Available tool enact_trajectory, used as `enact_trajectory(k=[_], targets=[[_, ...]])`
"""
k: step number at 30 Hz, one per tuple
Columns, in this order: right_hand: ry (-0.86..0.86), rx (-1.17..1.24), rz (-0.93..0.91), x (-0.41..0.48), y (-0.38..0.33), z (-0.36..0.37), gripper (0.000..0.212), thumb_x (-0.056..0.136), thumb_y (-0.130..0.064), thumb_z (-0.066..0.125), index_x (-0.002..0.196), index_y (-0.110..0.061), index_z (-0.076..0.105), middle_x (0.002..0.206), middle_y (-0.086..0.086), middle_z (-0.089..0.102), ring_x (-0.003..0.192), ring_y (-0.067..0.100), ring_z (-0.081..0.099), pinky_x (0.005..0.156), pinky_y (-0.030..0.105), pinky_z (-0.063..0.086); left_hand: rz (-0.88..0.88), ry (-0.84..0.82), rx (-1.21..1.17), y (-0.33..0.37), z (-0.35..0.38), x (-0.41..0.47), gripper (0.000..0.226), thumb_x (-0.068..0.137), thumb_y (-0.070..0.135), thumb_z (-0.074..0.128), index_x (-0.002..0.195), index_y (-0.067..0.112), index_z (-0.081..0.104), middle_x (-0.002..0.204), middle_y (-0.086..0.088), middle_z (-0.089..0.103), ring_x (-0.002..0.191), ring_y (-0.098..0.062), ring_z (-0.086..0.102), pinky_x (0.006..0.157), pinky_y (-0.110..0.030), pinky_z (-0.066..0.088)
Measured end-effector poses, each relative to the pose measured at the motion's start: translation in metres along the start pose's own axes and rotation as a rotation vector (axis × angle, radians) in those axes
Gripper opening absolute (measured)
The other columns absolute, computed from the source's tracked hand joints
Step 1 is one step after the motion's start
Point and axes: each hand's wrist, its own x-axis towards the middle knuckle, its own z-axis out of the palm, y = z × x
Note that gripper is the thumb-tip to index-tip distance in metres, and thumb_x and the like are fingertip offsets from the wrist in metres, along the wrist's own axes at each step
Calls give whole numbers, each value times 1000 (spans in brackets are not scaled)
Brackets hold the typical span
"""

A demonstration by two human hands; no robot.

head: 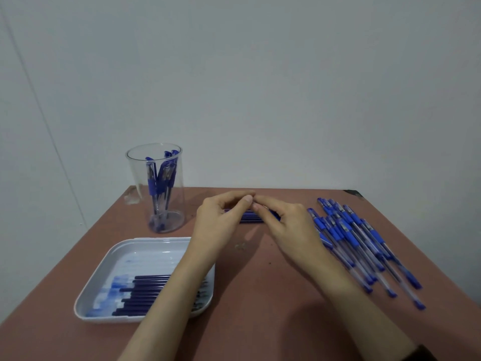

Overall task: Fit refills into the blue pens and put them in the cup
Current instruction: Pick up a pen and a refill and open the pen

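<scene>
My left hand (221, 220) and my right hand (289, 225) meet fingertip to fingertip above the middle of the table. Both are closed on a blue pen (250, 217), of which only dark blue strips show under the fingers; the rest is hidden. A clear plastic cup (156, 188) stands at the back left with several blue pens upright in it. Several dark blue refills (140, 293) lie in a white tray (117, 256) at the front left, partly under my left forearm. A pile of blue pens (364, 243) lies to the right of my right hand.
The brown table (260, 308) ends at a grey wall just behind the cup. A small bit of debris (240, 246) lies on the table in front of my hands. The table's back right corner (354, 192) is chipped.
</scene>
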Motion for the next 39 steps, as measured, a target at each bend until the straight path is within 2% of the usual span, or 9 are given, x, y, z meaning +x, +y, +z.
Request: enact_trajectory(k=[9,17,20,23,27,30,32,34,39], targets=[[10,-86,-28,0,-3,-1,26,95,-43,50,117,-40,63,99,-14,73,96,11,67,81,41,53,-72,-12,-99,-1,1,0,18,89,14,63,105,12,71,90,-5,74,85,-10,70,68,-19,54],[-6,-108,-7,-2,-3,0,46,83,-66,47,118,-40,63,85,-14,73,82,5,67,74,35,54,-183,19,-331,1,0,-1,13,87,3,63,98,2,69,85,-15,73,75,-21,71,68,-26,58],[-44,-253,38,-1,0,-4,34,88,-44,60,120,-34,58,58,-9,53,59,7,50,61,29,39,-162,169,-368,1,-3,3,9,88,6,62,91,9,70,77,-8,71,66,-16,68,65,-25,58],[1,-170,177,4,7,-8,19,93,-14,53,111,-17,53,66,-2,53,54,12,46,51,26,35,-91,217,-166,-3,-9,6,5,88,15,65,87,18,69,76,-5,73,66,-10,67,66,-25,56],[152,-68,144,8,8,-12,13,95,-12,54,107,-13,61,74,5,61,56,12,48,54,24,37,-27,-37,285,-7,-1,2,11,82,24,71,71,23,68,61,5,68,52,-2,59,55,-18,46],[165,-100,79,4,5,-11,28,96,-21,56,122,-22,64,64,-8,54,51,5,43,54,20,37,26,-362,524,-7,7,-6,10,82,25,70,76,18,72,62,7,67,55,2,58,60,-16,45],[141,-114,80,3,5,-10,32,95,-21,58,126,-22,63,79,-9,63,66,3,53,66,23,45,60,-491,600,-9,9,-9,12,82,28,71,83,17,75,72,4,72,66,-1,62,67,-20,47],[112,-119,70,4,4,-9,31,94,-19,58,124,-20,65,94,-4,66,81,9,57,75,23,45,69,-537,617,-10,9,-9,14,83,29,70,87,17,75,76,4,73,73,-3,63,72,-23,48],[44,-140,61,3,6,-5,21,95,-15,54,110,-11,68,83,5,63,74,16,53,66,24,38,91,-556,698,-12,7,-8,12,82,34,70,85,23,74,72,6,70,62,-1,55,64,-22,45]])
